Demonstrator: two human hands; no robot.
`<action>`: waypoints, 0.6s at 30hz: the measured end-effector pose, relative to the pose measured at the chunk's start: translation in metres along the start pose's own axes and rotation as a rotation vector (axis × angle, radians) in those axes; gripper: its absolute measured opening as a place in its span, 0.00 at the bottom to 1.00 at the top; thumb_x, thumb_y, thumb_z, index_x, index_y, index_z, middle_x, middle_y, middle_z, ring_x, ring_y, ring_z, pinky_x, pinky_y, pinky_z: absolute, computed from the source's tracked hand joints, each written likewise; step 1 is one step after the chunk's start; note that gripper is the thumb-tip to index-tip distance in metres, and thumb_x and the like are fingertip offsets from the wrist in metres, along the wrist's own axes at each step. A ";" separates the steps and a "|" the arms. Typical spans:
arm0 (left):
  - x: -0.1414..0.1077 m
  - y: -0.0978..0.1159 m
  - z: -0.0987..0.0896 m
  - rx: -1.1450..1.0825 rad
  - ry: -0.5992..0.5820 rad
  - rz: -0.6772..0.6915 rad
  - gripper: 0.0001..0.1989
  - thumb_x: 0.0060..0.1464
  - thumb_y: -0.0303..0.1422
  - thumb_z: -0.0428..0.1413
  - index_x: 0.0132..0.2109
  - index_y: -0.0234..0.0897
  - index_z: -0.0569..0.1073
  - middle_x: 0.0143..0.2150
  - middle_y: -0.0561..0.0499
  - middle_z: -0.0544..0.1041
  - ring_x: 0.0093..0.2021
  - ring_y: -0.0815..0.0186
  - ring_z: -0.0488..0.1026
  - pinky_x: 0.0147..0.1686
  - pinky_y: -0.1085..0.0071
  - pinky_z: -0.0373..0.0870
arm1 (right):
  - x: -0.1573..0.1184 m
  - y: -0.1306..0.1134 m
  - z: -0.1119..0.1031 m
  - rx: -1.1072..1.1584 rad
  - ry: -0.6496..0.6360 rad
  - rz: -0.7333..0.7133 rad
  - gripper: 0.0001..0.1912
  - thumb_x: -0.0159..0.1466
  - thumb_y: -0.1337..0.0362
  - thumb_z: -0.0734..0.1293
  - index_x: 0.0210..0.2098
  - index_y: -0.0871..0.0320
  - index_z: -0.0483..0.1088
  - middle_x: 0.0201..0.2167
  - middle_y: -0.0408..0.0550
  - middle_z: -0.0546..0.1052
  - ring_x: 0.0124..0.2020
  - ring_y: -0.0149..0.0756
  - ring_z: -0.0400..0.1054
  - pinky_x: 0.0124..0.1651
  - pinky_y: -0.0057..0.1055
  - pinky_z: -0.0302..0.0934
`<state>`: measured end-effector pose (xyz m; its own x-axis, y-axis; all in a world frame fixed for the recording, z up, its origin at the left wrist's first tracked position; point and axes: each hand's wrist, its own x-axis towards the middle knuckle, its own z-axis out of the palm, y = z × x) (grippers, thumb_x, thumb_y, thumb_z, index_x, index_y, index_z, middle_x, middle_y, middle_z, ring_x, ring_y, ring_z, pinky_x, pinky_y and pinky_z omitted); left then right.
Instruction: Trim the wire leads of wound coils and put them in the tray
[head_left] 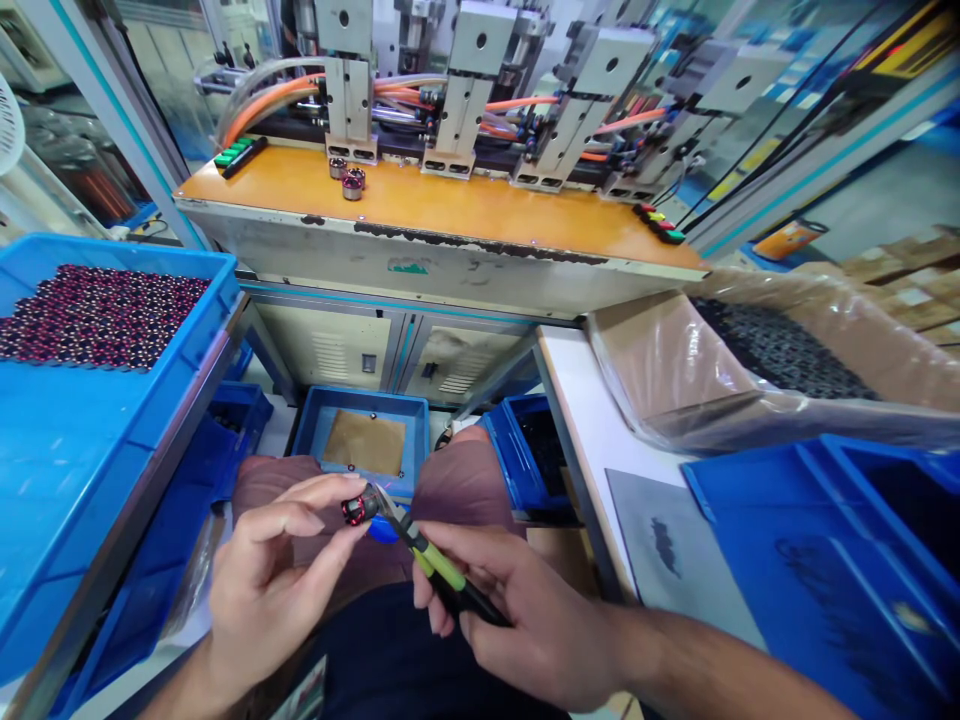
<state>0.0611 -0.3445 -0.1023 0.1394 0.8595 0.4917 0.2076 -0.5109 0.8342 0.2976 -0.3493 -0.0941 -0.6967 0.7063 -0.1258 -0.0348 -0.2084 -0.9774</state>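
Note:
A small round part with red windings and a dark rim [360, 507] is pinched between the thumb and fingers of my left hand [281, 565]. My right hand [510, 595] is wrapped round a pair of pliers with green and black handles [442, 565]. The metal jaws point up and left, at the right side of the part. Whether the jaws are closed on anything is too small to tell. Both hands are above my lap, close together.
At the left, a blue crate [150, 395] holds rows of similar parts. Two or more such parts [352, 184] sit on the machine's orange ledge [450, 208]. A blue tray [416, 425] lies low ahead. At the right are a plastic-lined box [652, 365] and blue bins [757, 490].

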 end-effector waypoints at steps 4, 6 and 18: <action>0.001 0.001 0.002 0.002 -0.002 -0.016 0.28 0.44 0.08 0.61 0.47 0.40 0.67 0.49 0.49 0.81 0.49 0.57 0.80 0.51 0.55 0.80 | 0.003 0.001 -0.002 -0.060 0.006 0.017 0.14 0.51 0.78 0.60 0.35 0.59 0.65 0.29 0.40 0.66 0.28 0.25 0.62 0.32 0.24 0.59; 0.002 0.001 0.002 -0.007 0.011 -0.032 0.28 0.44 0.09 0.61 0.47 0.41 0.68 0.48 0.50 0.82 0.48 0.59 0.81 0.51 0.58 0.80 | 0.005 0.002 -0.004 -0.053 0.028 0.023 0.12 0.52 0.77 0.61 0.34 0.59 0.65 0.29 0.40 0.66 0.28 0.25 0.61 0.31 0.23 0.57; -0.014 -0.006 -0.021 -0.557 0.293 -0.831 0.16 0.40 0.35 0.72 0.39 0.38 0.82 0.43 0.43 0.84 0.39 0.64 0.81 0.39 0.73 0.77 | 0.062 -0.055 -0.090 -1.042 0.434 -0.477 0.29 0.59 0.68 0.63 0.60 0.54 0.69 0.51 0.52 0.78 0.48 0.43 0.75 0.49 0.36 0.69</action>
<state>0.0372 -0.3534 -0.1091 -0.0989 0.9451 -0.3116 -0.3564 0.2587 0.8978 0.3208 -0.2333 -0.0629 -0.4679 0.7718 0.4306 0.5072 0.6335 -0.5844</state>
